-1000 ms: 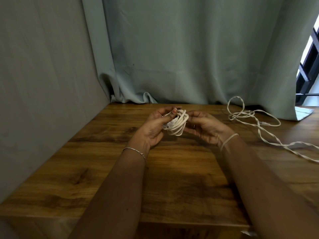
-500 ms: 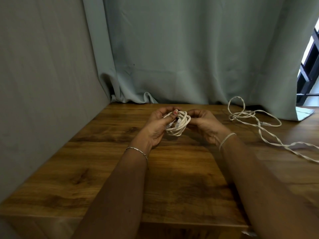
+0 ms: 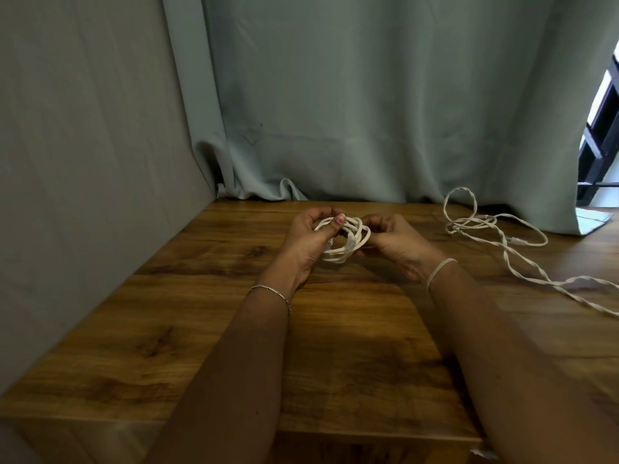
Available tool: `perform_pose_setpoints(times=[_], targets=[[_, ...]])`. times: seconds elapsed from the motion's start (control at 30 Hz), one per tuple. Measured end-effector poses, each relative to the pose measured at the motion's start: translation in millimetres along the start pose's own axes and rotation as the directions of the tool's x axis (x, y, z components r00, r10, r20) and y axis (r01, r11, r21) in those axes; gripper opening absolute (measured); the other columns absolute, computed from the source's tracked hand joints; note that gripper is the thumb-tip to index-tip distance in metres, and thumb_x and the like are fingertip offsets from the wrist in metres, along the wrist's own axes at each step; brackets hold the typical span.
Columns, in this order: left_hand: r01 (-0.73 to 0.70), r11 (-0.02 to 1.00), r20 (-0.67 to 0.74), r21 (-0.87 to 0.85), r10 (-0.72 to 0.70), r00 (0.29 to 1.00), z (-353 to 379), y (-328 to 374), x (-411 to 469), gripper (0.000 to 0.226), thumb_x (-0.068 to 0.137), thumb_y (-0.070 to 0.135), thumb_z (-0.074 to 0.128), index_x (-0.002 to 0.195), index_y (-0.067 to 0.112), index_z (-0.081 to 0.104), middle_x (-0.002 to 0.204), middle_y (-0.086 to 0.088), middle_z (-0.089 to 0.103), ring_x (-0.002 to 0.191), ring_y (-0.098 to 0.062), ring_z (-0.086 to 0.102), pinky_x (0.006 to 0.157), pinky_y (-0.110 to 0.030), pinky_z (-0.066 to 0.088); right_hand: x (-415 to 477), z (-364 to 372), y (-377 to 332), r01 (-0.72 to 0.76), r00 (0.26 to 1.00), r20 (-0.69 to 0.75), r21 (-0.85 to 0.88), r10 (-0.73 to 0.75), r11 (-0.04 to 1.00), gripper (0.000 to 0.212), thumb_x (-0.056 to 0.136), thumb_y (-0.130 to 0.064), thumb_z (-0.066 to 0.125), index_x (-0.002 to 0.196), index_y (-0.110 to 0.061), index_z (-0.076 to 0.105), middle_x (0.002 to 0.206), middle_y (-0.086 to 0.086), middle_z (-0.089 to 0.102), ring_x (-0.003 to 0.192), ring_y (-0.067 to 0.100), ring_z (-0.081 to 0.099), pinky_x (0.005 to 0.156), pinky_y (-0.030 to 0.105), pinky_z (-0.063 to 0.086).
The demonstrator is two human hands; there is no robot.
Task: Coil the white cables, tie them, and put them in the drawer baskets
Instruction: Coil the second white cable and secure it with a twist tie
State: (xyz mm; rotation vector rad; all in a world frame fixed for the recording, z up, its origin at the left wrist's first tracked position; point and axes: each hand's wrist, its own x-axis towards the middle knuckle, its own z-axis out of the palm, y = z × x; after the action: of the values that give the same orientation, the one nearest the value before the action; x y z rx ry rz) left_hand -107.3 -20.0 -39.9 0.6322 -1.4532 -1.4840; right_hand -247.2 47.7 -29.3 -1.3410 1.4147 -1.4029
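Note:
A small coil of white cable (image 3: 348, 241) is held between both hands just above the wooden table (image 3: 201, 296), near its far edge. My left hand (image 3: 306, 244) grips the coil's left side, thumb pressed over the loops. My right hand (image 3: 397, 241) pinches the coil's right side with curled fingers. A white elastic band (image 3: 439, 268) sits round my right wrist. A second white cable (image 3: 502, 242) lies loose and twisted on the table to the right, trailing off the right edge of view. No drawer or basket is in view.
A grey-green curtain (image 3: 368, 112) hangs behind the table, its hem bunched on the far edge. A grey wall (image 3: 83, 145) borders the left side. Dark metal bars (image 3: 599, 139) show at the far right. The table's front edge runs below my forearms.
Both hands have turned the coil slightly and closed in on it; my right fingers moved from beside the loops to pinching them. The loose cable has not moved.

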Motion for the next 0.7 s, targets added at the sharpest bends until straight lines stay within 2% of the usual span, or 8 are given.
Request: perform_pose_setpoints(times=[0.1,0.17,0.23,0.33,0.4,0.5,0.57,0.7], targets=[[0.001,0.999,-0.015,0.050,0.000,1.000,-1,-2,2,0.010,0.086,0.010,0.068,0.094,0.016,0.068,0.100,-0.006,0.072,0.099,-0.022,0.068,0.090,-0.041,0.055,0,-1,-1,-0.051,0.999,0.008,-0.040,0.051,0.998,0.014,0.089,-0.004,0.061,0.099,-0.009,0.069,0.084,0.004,0.073,0.076,0.011,0.069,0.064,0.022,0.056],[-0.011,0.996,-0.020,0.087,0.013,1.000,0,-4,3,0.010,0.087,0.012,0.068,0.095,0.017,0.067,0.100,-0.004,0.072,0.098,-0.021,0.068,0.085,-0.037,0.057,-1,0,-3,-0.084,0.996,-0.033,-0.048,0.082,0.995,0.021,0.096,-0.005,0.048,0.094,-0.009,0.069,0.079,0.005,0.073,0.073,0.015,0.069,0.061,0.023,0.056],[-0.017,0.994,-0.040,0.107,0.022,0.999,1,-6,4,0.010,0.088,0.014,0.068,0.098,0.016,0.066,0.099,-0.003,0.071,0.095,-0.019,0.068,0.076,-0.030,0.057,-2,1,-5,-0.112,0.991,-0.073,0.023,0.113,0.993,0.027,0.098,-0.010,0.041,0.091,-0.009,0.068,0.077,0.005,0.071,0.070,0.016,0.067,0.058,0.026,0.056],[-0.032,0.990,-0.109,0.140,0.048,0.993,2,-8,8,0.014,0.088,0.019,0.069,0.100,0.014,0.066,0.094,0.001,0.070,0.088,-0.013,0.067,0.065,-0.020,0.053,-7,3,-8,-0.161,0.985,-0.035,0.184,0.171,0.970,0.031,0.099,-0.030,0.044,0.095,-0.011,0.067,0.084,0.004,0.071,0.067,0.013,0.068,0.062,0.031,0.055],[-0.046,0.984,-0.140,0.172,0.070,0.988,2,-10,9,0.014,0.087,0.022,0.070,0.099,0.015,0.066,0.092,0.001,0.070,0.086,-0.014,0.067,0.066,-0.020,0.053,-12,4,-8,-0.156,0.987,-0.005,0.135,0.158,0.978,0.029,0.094,-0.038,0.055,0.091,-0.012,0.068,0.082,0.003,0.073,0.074,0.013,0.070,0.070,0.034,0.056],[-0.052,0.981,-0.163,0.185,0.083,0.983,4,-13,8,0.015,0.087,0.025,0.070,0.099,0.017,0.066,0.093,-0.001,0.071,0.086,-0.015,0.067,0.074,-0.029,0.056,-18,9,-3,-0.126,0.992,-0.010,0.112,0.128,0.986,0.019,0.085,-0.030,0.069,0.093,-0.012,0.067,0.083,0.003,0.074,0.079,0.014,0.069,0.076,0.033,0.055],[-0.049,0.987,-0.183,0.154,0.077,0.980,8,-12,5,0.015,0.086,0.025,0.071,0.097,0.017,0.067,0.094,-0.004,0.072,0.086,-0.018,0.069,0.075,-0.032,0.058,-20,13,-2,-0.105,0.994,-0.018,0.131,0.108,0.986,0.020,0.088,-0.028,0.067,0.101,-0.013,0.067,0.087,0.003,0.073,0.079,0.012,0.069,0.071,0.029,0.055],[-0.050,0.993,-0.181,0.105,0.068,0.981,22,-9,-8,0.011,0.085,0.024,0.073,0.092,0.017,0.067,0.090,-0.005,0.072,0.080,-0.017,0.070,0.069,-0.029,0.058,-36,15,-9,-0.026,0.990,-0.138,0.111,0.041,0.993,0.017,0.093,-0.021,0.062,0.090,-0.005,0.067,0.076,0.009,0.070,0.069,0.019,0.066,0.060,0.029,0.054]])
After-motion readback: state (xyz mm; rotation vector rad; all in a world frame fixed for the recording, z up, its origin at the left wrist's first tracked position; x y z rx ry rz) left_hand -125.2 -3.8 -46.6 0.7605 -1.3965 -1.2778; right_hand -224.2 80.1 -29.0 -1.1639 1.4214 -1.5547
